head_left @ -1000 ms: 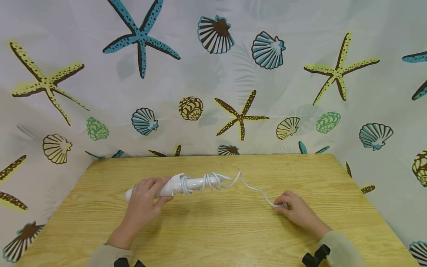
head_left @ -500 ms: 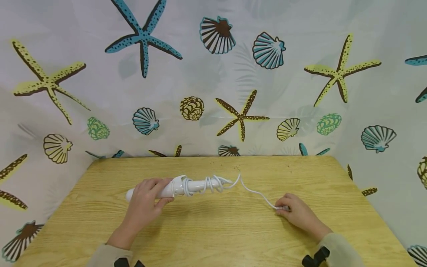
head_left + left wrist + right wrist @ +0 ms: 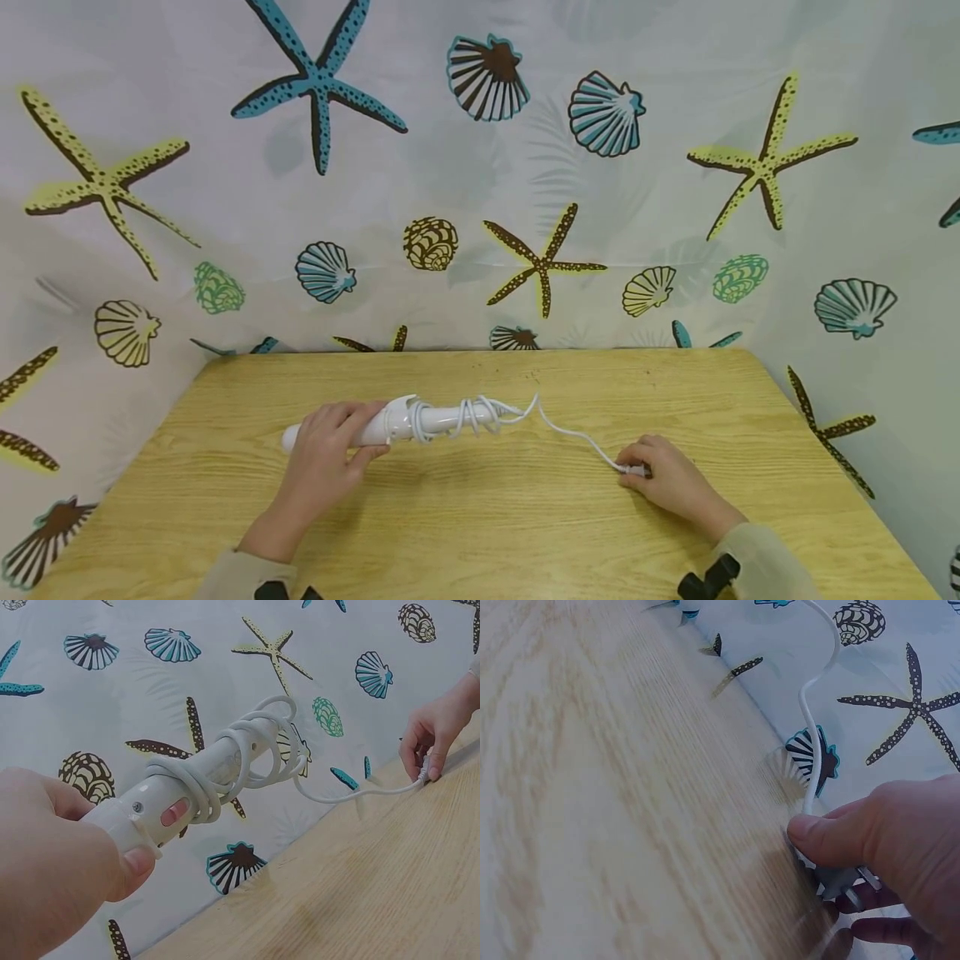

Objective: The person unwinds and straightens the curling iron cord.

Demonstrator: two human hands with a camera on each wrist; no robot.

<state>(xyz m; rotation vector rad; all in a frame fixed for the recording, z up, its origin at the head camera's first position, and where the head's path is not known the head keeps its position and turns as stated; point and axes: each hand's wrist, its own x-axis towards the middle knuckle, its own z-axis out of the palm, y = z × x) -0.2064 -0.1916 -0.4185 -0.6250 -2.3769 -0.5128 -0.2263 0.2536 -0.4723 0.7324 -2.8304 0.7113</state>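
Note:
A white curling iron [image 3: 444, 417] is held above the wooden table, pointing left to right. My left hand [image 3: 324, 454] grips its thicker left part, thumb along the near side. Loops of white cord [image 3: 244, 750] wrap the handle, and a pink switch [image 3: 175, 812] shows beside them in the left wrist view. From the handle's right end the loose cord [image 3: 573, 432] runs in a bend to its plug [image 3: 635, 471]. My right hand [image 3: 675, 483] pinches this plug between thumb and fingers close over the table. In the right wrist view, metal prongs [image 3: 853, 898] stick out of the plug.
The wooden table [image 3: 480, 533] spreads under both hands. Behind it and at both sides hangs a pale cloth [image 3: 480, 167] printed with starfish and shells. Black straps [image 3: 708, 577] sit at the sleeved wrists.
The right hand and the plug have shifted very slightly down, and more of the plug shows. The left hand keeps its grip on the curling iron, almost still.

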